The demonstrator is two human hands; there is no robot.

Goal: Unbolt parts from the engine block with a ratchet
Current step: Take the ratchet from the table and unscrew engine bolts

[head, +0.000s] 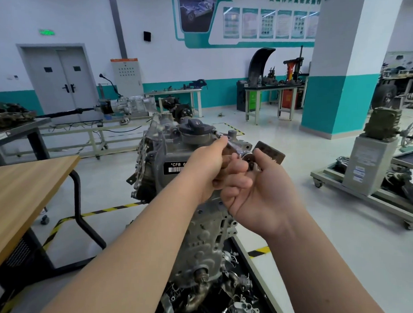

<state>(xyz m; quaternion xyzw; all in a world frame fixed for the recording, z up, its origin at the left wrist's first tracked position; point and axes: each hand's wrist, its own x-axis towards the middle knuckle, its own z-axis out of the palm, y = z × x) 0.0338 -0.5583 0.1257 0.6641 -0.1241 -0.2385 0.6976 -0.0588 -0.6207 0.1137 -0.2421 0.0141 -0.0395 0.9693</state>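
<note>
Right hand (258, 192) grips the ratchet (244, 154) for leverage. Left hand (208, 163) pinches its extension (231, 144), steadying it atop the engine block (168, 155).

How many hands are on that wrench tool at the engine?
2. The left hand grips the ratchet by its shaft, near the black cap on the engine. The right hand holds the tool's head, just right of the left hand.

Workshop floor: the engine block (178, 173) is standing directly before me; my left hand (208, 165) and right hand (256, 192) are gripping the ratchet (234, 148) at its upper right; a table (26, 186) is sitting to my left; a pillar (338, 69) is rising behind, right; loose parts (243, 302) are lying at the block's foot.
</note>
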